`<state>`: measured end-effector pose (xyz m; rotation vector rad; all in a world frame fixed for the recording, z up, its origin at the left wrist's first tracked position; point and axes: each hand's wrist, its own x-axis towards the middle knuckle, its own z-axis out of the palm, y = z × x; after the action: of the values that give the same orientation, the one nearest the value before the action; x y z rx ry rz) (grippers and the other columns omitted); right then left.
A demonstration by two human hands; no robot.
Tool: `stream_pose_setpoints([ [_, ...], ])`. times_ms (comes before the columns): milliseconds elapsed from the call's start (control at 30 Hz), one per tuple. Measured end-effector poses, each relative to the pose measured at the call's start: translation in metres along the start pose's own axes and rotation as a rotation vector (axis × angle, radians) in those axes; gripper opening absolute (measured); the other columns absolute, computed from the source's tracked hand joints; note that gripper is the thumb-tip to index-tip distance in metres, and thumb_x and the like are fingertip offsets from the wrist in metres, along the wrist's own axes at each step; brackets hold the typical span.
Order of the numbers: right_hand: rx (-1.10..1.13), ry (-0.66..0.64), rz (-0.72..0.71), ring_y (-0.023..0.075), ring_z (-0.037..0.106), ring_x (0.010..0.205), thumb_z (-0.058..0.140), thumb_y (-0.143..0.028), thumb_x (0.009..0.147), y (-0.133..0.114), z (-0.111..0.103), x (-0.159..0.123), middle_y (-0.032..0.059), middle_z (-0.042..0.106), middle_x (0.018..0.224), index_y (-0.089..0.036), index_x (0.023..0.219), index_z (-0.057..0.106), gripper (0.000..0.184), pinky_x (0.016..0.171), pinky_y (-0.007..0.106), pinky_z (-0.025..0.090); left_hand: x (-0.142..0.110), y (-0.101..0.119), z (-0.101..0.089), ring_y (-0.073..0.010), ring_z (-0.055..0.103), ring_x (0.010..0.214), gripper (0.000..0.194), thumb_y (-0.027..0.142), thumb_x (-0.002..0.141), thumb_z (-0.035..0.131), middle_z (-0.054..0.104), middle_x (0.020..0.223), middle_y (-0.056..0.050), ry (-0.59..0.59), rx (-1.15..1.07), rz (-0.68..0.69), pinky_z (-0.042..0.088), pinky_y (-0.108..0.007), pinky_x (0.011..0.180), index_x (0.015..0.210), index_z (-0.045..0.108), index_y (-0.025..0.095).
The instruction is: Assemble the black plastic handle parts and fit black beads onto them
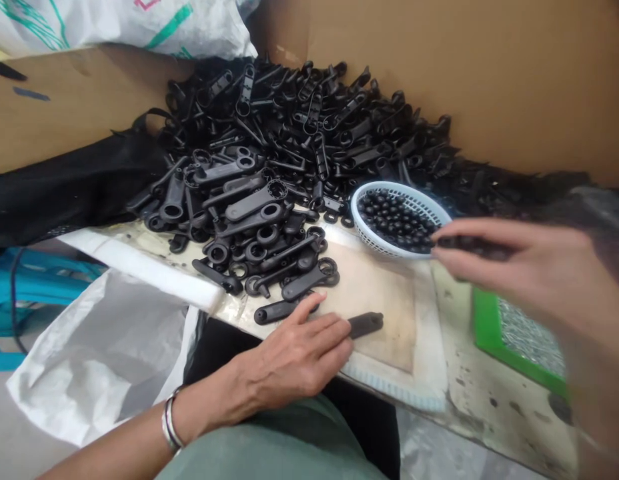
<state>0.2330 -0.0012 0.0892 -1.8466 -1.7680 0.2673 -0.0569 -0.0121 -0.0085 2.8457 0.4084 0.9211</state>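
My left hand [297, 353] lies near the table's front edge with its fingers pressed over a black plastic handle piece [365, 324], whose end sticks out to the right. My right hand [529, 273] hovers beside a small white basket [372, 239] of black balls, thumb and fingers pinched on a small dark item I cannot make out. A large heap of black plastic handle pieces [289, 153] fills the table behind both hands.
A green tray [484, 327] of small metal parts sits at the right. Cardboard walls [489, 80] stand behind the heap. A white plastic bag [99, 353] hangs at the left below the table edge. A worn brown board [384, 293] covers the work spot.
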Motion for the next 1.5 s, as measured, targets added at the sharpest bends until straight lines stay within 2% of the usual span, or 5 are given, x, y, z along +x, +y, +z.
stream_pose_setpoints([
  [100,0.052,-0.074,-0.241,0.0210,0.072,0.074,0.068,-0.042,0.088,0.003,0.025,-0.037,0.0007,0.078,0.093,-0.029,0.094,0.076,0.016,0.064,0.032,0.057,0.001,0.000,0.000,-0.0201,0.069,0.109,0.012,0.008,0.099,0.054,0.075,0.109,-0.012,-0.020,-0.008,0.030,0.031,-0.051,0.123,0.101,0.065,0.010],
  [333,-0.238,-0.134,-0.411,0.0271,0.071,0.094,0.047,-0.025,0.103,0.001,0.085,-0.042,0.0118,0.073,0.112,-0.020,0.110,0.070,0.025,0.080,0.042,0.059,-0.020,-0.005,-0.019,-0.0235,0.066,0.117,0.023,0.015,0.096,0.063,0.075,0.119,-0.012,0.048,0.140,-0.057,0.030,-0.056,0.122,0.118,0.065,0.010],
  [633,0.027,-0.389,-0.385,0.0295,0.060,0.131,0.050,-0.042,0.103,0.016,0.062,-0.023,0.0016,0.071,0.133,-0.032,0.129,0.071,0.035,0.111,0.053,0.049,-0.051,-0.008,-0.025,-0.0225,0.069,0.103,0.030,0.002,0.092,0.055,0.074,0.122,-0.014,0.086,0.295,-0.235,0.044,-0.049,0.105,0.118,0.066,0.014],
  [1000,0.233,-0.030,0.076,0.0276,0.076,0.101,0.061,-0.046,0.095,0.029,0.033,-0.057,-0.0036,0.079,0.110,-0.041,0.108,0.079,0.022,0.101,0.054,0.058,-0.025,0.005,-0.015,-0.0225,0.069,0.097,0.019,0.010,0.091,0.068,0.077,0.111,-0.012,0.142,0.268,-0.231,0.040,-0.046,0.098,0.110,0.067,0.012],
  [1500,-0.088,0.224,-0.055,0.0229,0.069,0.065,0.060,-0.050,0.096,0.026,0.049,-0.038,0.0034,0.075,0.083,-0.029,0.128,0.069,0.039,0.065,0.039,0.058,-0.009,0.013,0.005,-0.0197,0.065,0.093,0.021,0.028,0.099,0.062,0.076,0.102,-0.008,0.071,0.145,-0.215,0.027,-0.050,0.111,0.113,0.065,0.013],
])
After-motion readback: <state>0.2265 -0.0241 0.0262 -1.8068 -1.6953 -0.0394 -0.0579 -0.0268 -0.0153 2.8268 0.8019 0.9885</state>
